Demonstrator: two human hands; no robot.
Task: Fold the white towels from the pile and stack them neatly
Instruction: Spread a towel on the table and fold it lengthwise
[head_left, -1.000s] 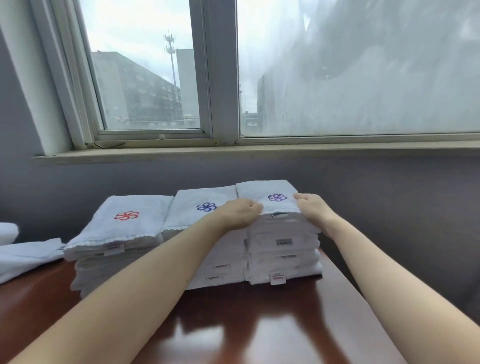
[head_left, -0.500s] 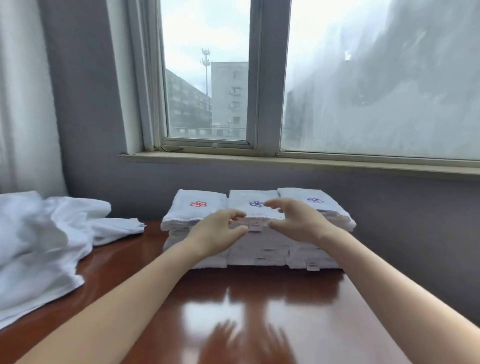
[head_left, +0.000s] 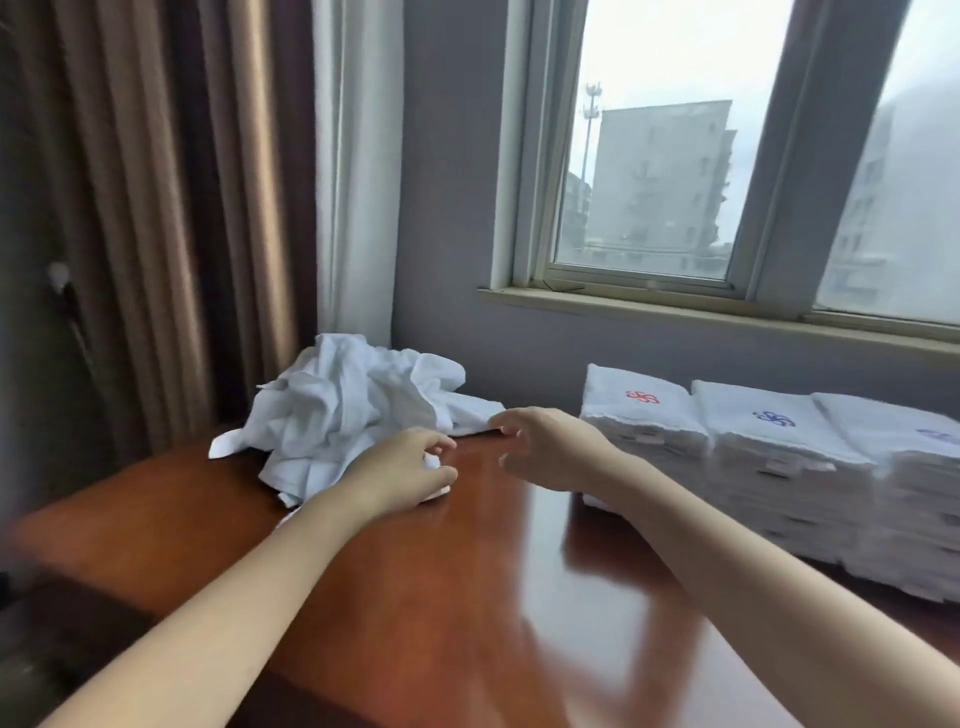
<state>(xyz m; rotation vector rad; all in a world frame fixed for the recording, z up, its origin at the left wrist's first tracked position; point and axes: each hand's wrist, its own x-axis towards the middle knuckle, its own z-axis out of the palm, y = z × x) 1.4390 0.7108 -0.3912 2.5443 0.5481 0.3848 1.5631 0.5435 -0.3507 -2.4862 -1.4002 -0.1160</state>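
A crumpled pile of white towels (head_left: 343, 410) lies at the back left of the brown table (head_left: 467, 597). Three stacks of folded white towels stand side by side at the right: one topped with a red flower mark (head_left: 644, 410), one with a blue mark (head_left: 774, 431), one with a purple mark (head_left: 930, 447). My left hand (head_left: 400, 473) is at the near right edge of the pile, fingers curved, with a bit of white cloth showing between thumb and fingers. My right hand (head_left: 550, 447) hovers between the pile and the red-marked stack, fingers loosely curved, holding nothing.
Brown curtains (head_left: 156, 208) and a white sheer curtain (head_left: 358, 182) hang behind the pile at the left. A grey wall with a window sill (head_left: 675, 312) runs behind the table. The glossy table top stretches toward me between my arms.
Both hands have left the folded stacks and moved left to the crumpled pile. The view has swung left, so the stacks now sit at the right.
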